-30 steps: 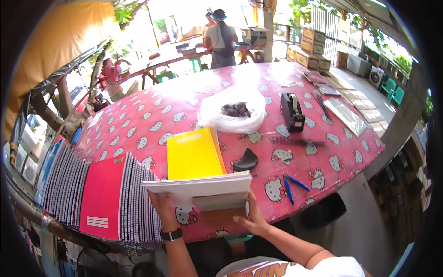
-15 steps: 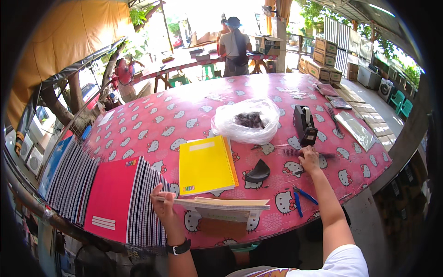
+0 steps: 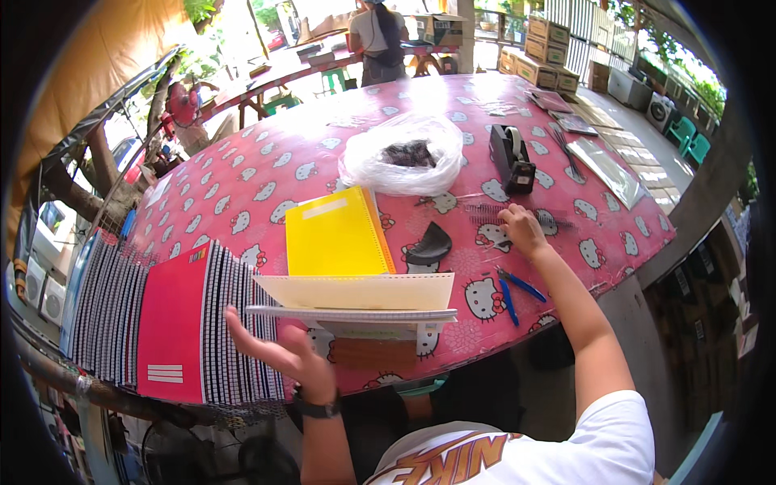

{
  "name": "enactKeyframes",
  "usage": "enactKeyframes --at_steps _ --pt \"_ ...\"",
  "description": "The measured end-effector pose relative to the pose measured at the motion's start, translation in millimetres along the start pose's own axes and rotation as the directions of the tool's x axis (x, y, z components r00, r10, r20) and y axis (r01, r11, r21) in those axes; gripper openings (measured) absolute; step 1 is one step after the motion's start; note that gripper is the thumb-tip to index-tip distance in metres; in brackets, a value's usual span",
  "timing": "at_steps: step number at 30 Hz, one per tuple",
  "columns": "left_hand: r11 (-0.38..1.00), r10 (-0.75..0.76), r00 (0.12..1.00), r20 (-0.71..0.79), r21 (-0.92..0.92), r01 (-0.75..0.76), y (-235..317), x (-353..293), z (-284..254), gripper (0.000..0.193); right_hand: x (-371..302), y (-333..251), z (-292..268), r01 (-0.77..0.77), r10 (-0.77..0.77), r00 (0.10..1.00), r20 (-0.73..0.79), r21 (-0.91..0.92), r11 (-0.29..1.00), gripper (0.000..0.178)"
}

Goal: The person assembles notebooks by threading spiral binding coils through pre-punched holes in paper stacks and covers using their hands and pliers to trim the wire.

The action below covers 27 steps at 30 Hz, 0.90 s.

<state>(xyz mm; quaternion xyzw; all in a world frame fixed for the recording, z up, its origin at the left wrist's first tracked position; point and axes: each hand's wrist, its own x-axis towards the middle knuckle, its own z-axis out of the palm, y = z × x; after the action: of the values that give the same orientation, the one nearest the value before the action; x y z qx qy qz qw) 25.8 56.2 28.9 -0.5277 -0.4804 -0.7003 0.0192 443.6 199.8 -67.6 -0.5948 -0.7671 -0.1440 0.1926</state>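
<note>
My left hand (image 3: 289, 356) is open with fingers spread, just off the left end of a pad of punched sheets (image 3: 356, 314). A cream sheet (image 3: 364, 291) with holes along its far edge stands raised above that pad. Across the table, my right hand (image 3: 524, 229) is pinched on a thin dark binding coil (image 3: 485, 214), which lies sideways and is smeared by motion. Blue-handled pliers (image 3: 521, 284) lie nearer me, beside my right forearm. Left of the right hand rests a dark, wedge-shaped piece (image 3: 429, 245). A yellow spiral notebook (image 3: 333, 233) lies behind the raised sheet.
Standing spiral notebooks, with a red cover (image 3: 174, 331) in front, line the left edge. Farther back are a white plastic bag (image 3: 368, 168) of dark coils, a black tape dispenser (image 3: 511, 162) and clear plastic sleeves (image 3: 606, 171). A person (image 3: 380, 40) stands at another table.
My left hand has let go of the pad's left end and opened. The cream sheet has risen off the pad. My right hand stays at the coil while the whole view has shifted.
</note>
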Motion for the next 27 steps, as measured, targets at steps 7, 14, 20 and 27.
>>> enactKeyframes --at_steps 7,14,20,27 --pt "0.798 0.352 0.709 0.611 0.200 -0.569 60.6 -24.7 40.4 0.058 9.7 0.8 -8.8 -0.072 0.073 0.988 0.132 -0.016 0.997 0.022" --pt "0.881 0.299 0.721 0.625 0.111 -0.461 59.1 -15.2 72.3 0.038 14.0 2.6 -13.6 -0.095 0.080 0.976 0.201 0.067 0.993 0.012" --pt "0.852 0.294 0.762 0.577 0.202 -0.482 67.0 -28.4 81.0 0.030 37.1 -51.3 -105.3 -0.028 0.075 0.976 -0.204 0.223 0.974 0.025" --pt "0.843 0.310 0.757 0.575 0.202 -0.498 57.9 -30.0 78.6 0.035 -1.1 -140.5 -198.4 -0.044 -0.148 0.974 0.174 0.779 0.626 0.038"
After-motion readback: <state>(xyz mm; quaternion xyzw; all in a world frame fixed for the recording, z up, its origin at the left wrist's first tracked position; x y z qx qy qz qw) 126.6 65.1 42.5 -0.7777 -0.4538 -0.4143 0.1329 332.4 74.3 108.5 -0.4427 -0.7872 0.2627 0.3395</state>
